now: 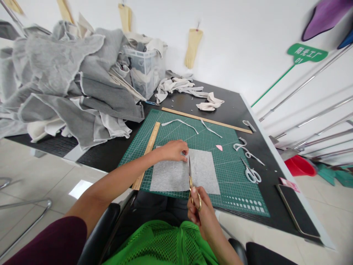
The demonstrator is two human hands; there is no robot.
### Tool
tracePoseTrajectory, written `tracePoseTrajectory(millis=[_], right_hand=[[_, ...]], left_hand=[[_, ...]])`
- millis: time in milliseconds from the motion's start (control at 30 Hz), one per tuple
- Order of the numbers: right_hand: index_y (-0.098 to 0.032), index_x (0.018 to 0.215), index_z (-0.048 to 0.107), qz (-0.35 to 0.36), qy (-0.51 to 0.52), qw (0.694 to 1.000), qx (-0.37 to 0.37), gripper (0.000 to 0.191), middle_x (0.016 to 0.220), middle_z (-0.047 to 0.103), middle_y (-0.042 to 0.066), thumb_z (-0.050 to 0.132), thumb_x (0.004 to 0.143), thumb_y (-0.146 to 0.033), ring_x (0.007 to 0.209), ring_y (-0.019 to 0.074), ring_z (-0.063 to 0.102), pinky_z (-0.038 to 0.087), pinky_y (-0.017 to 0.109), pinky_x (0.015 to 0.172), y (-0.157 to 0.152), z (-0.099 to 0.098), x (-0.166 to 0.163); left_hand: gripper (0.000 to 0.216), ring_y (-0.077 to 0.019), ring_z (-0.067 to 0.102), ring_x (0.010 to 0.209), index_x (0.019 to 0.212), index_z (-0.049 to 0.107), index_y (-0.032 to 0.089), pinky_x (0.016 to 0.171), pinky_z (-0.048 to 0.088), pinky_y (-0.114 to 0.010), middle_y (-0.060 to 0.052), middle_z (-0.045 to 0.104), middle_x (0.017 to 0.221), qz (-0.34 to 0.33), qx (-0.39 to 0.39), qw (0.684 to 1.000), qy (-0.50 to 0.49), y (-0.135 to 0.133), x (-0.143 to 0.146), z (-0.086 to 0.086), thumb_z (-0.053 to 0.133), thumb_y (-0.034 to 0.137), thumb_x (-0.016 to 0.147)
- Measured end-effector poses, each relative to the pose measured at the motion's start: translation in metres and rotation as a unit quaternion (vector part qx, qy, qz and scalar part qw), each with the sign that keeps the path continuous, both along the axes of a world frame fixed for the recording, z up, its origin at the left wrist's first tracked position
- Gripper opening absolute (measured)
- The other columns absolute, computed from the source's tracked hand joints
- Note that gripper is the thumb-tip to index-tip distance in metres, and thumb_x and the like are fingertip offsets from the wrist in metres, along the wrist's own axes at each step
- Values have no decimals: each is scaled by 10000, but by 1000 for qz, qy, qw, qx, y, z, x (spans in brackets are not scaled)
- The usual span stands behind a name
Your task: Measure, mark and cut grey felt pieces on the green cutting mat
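A grey fabric rectangle (171, 175) lies on the green cutting mat (237, 173). My right hand (200, 211) is closed round the gold handles of a pair of scissors (191, 180), whose blades run up the middle of the fabric. My left hand (173, 151) pinches the fabric's far edge just left of the blade tips. A wooden ruler (146, 152) lies along the mat's left side.
A heap of grey cloth (71, 81) and a clear bin (143, 70) fill the table's left rear. A long wooden ruler (206, 120), fabric strips (179, 123), white scissors (250, 172), a pink chalk piece (219, 147) and a phone (296, 209) lie around. A red basin (300, 166) sits on the floor at right.
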State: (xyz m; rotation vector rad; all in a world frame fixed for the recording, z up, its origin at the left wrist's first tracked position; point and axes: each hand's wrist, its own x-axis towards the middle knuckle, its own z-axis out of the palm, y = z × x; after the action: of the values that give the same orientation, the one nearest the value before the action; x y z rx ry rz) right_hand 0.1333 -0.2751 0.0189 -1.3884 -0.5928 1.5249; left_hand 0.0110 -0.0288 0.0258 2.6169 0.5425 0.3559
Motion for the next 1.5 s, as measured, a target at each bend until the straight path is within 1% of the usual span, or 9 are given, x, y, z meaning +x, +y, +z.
tracePoseTrajectory(millis=[333,633,833,1000,1200,1500], right_hand=[[-249,866,391,-1,-14,1000,-9,444,542,412,-111,591,900,-644,374,35,309,145,155,358,9,3,0],[-249,862,392,11,-29,1000,2,427,547,406,-110,570,918,-633,375,37,299,161,158,350,11,1,3],[-250,856,400,15,-33,999,9,418,548,396,-110,582,918,-622,385,43,296,174,161,356,9,0,4],[-248,858,410,15,-35,999,10,414,545,388,-112,583,918,-620,389,42,278,193,168,365,8,1,4],[-246,853,414,25,-49,998,9,423,557,397,-109,571,918,-633,393,40,288,175,166,368,5,4,4],[-245,883,420,44,-67,997,5,403,572,421,-107,534,943,-627,378,35,323,161,172,377,1,1,5]], left_hand=[[224,-178,573,898,809,688,171,829,410,-285,-18,648,844,-33,-45,997,-50,10,1,-6,820,339,741],[218,-172,559,863,761,667,162,850,394,-299,-11,619,811,-52,-48,996,-47,11,0,-6,822,314,739],[250,-190,538,919,763,660,159,849,391,-296,-19,604,839,-46,-49,997,-47,11,-1,-6,839,328,725],[253,-189,527,911,779,659,157,843,388,-294,-19,597,848,-40,-54,997,-39,11,-1,-5,841,323,721],[288,-195,521,929,821,649,157,849,382,-295,-26,603,880,-35,-64,997,-38,12,-1,-7,841,344,716],[305,-203,511,956,837,628,165,859,378,-297,-27,598,907,-32,-60,997,-30,11,-2,-7,831,363,725]])
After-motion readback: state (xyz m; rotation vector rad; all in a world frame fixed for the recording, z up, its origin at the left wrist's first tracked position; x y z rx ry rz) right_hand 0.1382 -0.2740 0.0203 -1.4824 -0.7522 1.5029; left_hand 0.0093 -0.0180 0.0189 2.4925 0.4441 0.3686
